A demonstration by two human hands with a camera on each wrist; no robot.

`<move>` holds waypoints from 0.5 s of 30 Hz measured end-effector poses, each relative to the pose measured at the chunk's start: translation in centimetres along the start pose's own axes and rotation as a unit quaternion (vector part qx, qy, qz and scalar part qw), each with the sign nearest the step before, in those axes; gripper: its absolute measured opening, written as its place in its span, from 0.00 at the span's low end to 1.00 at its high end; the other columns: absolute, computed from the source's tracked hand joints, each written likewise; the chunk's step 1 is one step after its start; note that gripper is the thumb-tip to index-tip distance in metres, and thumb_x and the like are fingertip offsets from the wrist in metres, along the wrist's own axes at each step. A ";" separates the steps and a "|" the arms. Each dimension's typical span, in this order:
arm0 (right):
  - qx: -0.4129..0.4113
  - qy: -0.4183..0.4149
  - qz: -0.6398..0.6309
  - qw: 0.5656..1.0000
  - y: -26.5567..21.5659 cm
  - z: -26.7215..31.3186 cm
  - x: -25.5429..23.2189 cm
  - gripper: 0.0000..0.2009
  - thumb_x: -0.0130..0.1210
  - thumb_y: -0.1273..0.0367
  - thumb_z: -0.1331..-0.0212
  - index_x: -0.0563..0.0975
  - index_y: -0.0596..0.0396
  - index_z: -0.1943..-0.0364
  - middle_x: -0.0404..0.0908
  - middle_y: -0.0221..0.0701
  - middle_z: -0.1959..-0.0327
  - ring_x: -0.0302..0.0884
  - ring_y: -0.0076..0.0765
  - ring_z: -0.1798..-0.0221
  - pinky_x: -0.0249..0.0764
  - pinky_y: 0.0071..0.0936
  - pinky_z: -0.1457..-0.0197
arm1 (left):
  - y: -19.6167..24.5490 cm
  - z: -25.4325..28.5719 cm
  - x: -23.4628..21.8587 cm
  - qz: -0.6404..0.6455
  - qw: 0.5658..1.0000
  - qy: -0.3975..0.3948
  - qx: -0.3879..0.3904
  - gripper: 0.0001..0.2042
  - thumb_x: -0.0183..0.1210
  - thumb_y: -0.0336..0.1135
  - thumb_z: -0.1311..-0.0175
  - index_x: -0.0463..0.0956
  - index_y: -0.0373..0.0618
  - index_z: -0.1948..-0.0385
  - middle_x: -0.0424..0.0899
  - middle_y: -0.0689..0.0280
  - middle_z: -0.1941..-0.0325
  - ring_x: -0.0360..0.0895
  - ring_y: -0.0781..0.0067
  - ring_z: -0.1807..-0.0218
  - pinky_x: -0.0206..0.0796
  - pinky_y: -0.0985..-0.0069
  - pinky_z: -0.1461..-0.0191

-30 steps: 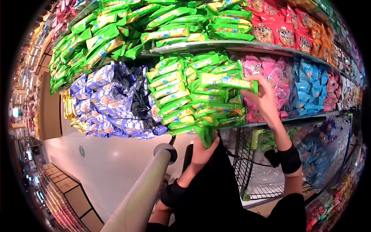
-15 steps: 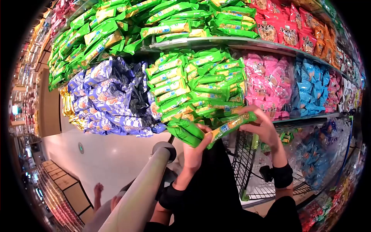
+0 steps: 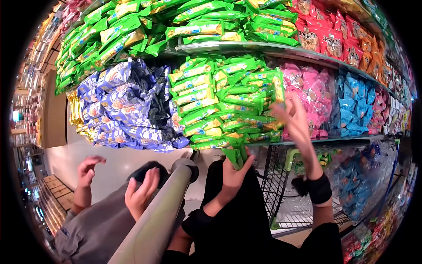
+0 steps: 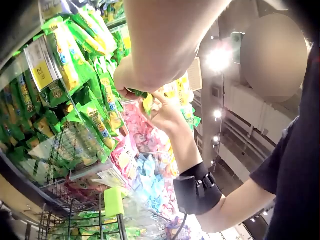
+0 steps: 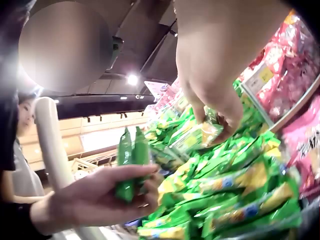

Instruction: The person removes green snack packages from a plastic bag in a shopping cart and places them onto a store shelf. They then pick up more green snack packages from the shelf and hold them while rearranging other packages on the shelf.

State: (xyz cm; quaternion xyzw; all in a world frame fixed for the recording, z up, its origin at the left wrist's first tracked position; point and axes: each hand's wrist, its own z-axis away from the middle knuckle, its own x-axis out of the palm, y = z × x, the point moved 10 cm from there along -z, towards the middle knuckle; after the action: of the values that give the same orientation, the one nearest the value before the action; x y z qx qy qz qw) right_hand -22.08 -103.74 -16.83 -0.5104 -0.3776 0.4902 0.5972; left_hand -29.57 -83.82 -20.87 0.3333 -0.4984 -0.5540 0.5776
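My left hand [image 3: 234,175] grips a small bunch of green snack packets [image 3: 236,156] below the lower shelf's front edge. In the right wrist view, two packet ends [image 5: 133,150] stand up from its fingers. My right hand [image 3: 299,121], blurred in the head view, is at the right side of the lower pile of green packets [image 3: 241,99]. Its thumb and fingers pinch a green-and-yellow packet [image 5: 207,134] at the pile in the right wrist view. The left wrist view shows the yellow part [image 4: 148,103] at those fingertips.
Purple packets [image 3: 121,105] lie left of the pile, pink bags [image 3: 303,94] right of it. A wire shopping cart [image 3: 274,189] with bagged goods stands below right. A pale pole [image 3: 154,215] rises at front left, beside another person's hands [image 3: 143,191].
My right hand brought a packet down to my left hand, then went back up to the pile's right side. The left hand shifted slightly right. Another person has come in at the left.
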 end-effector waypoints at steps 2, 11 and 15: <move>-0.162 0.066 0.299 0.938 -3.2 -2.4 -2.7 0.17 0.59 0.69 0.46 0.72 0.56 0.51 0.77 0.43 0.61 0.75 0.44 0.55 0.70 0.37 0.53 | -0.7 0.1 -0.4 -0.005 1.000 0.000 -0.010 0.10 0.60 0.22 0.43 0.71 0.39 0.60 0.74 0.71 0.66 0.71 0.83 0.63 0.64 0.83 0.56; -0.218 0.116 0.711 0.658 -3.2 -10.0 -4.5 0.18 0.54 0.72 0.49 0.75 0.47 0.51 0.77 0.37 0.59 0.72 0.43 0.51 0.61 0.50 0.44 | -3.6 0.7 -1.8 -0.019 1.000 0.005 -0.024 0.12 0.61 0.24 0.43 0.73 0.38 0.58 0.76 0.71 0.65 0.73 0.82 0.62 0.66 0.83 0.57; -0.227 0.102 0.720 0.648 -1.6 -12.0 -4.1 0.17 0.49 0.74 0.48 0.76 0.46 0.52 0.77 0.38 0.57 0.70 0.48 0.47 0.61 0.53 0.44 | -3.4 0.5 -1.4 -0.040 0.997 -0.049 -0.044 0.17 0.60 0.25 0.42 0.69 0.39 0.51 0.75 0.70 0.62 0.72 0.83 0.60 0.65 0.83 0.55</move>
State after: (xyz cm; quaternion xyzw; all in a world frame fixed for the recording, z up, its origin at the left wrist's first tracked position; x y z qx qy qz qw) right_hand -11.30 -110.64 -17.40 -0.7884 0.0723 0.6094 -0.0431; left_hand -30.94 -82.89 -24.21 0.2993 -0.4878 -0.6137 0.5439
